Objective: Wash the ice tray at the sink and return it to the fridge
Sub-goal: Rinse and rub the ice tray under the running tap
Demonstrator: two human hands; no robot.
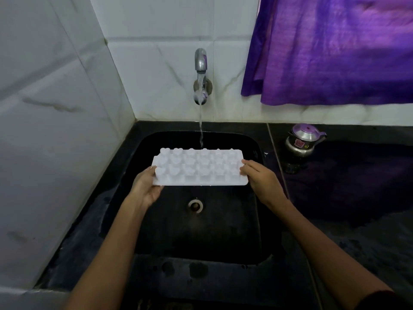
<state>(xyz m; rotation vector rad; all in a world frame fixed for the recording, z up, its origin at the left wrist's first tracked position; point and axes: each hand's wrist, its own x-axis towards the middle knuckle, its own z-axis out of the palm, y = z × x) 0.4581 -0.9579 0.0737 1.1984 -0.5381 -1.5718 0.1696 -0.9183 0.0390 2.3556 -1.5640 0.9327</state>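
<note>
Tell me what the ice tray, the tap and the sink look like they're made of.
Ice tray: matte white, probably silicone or soft plastic, judging by its moulded heart-shaped bumps. Tap: shiny silvery metal, likely chromed, with bright reflections. Sink: black with a dull sheen, possibly stone or composite; hard to tell.

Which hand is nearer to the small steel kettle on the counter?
Right. The right hand grips the ice tray's right end, just left of and below the kettle. The left hand holds the tray's left end, across the sink from it.
</note>
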